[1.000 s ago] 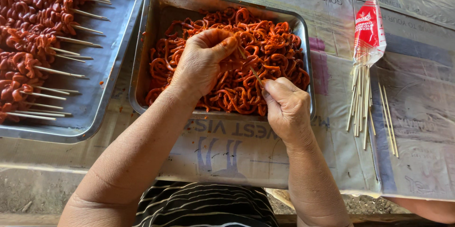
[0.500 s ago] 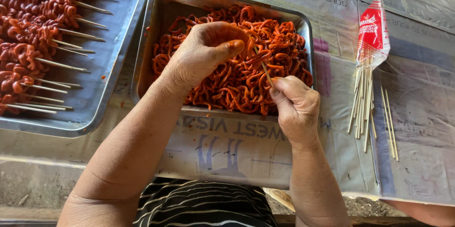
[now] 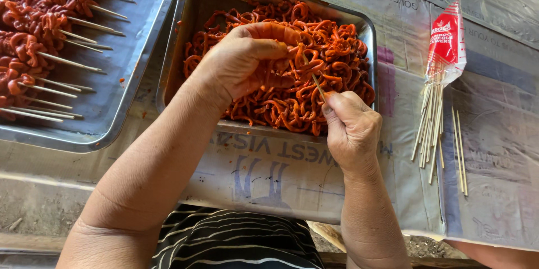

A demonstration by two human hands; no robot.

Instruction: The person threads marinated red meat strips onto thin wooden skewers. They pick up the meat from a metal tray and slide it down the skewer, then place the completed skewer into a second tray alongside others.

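Pinching glossy orange curled strips (image 3: 292, 86), left hand (image 3: 244, 61) fingers closed, right hand (image 3: 351, 128) gripping skewer (image 3: 318, 85)

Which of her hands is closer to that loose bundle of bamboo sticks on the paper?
Right. The right hand is just beside the bundle of sticks, apart from it; the left hand is farther off, over the tray.

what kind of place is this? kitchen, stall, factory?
Most likely a makeshift street-food prep table, not a fitted kitchen. Two metal trays: one of loose orange-red marinated strips, one of finished skewers. A torn packet of bamboo sticks lies on a printed plastic sheet covering the table.
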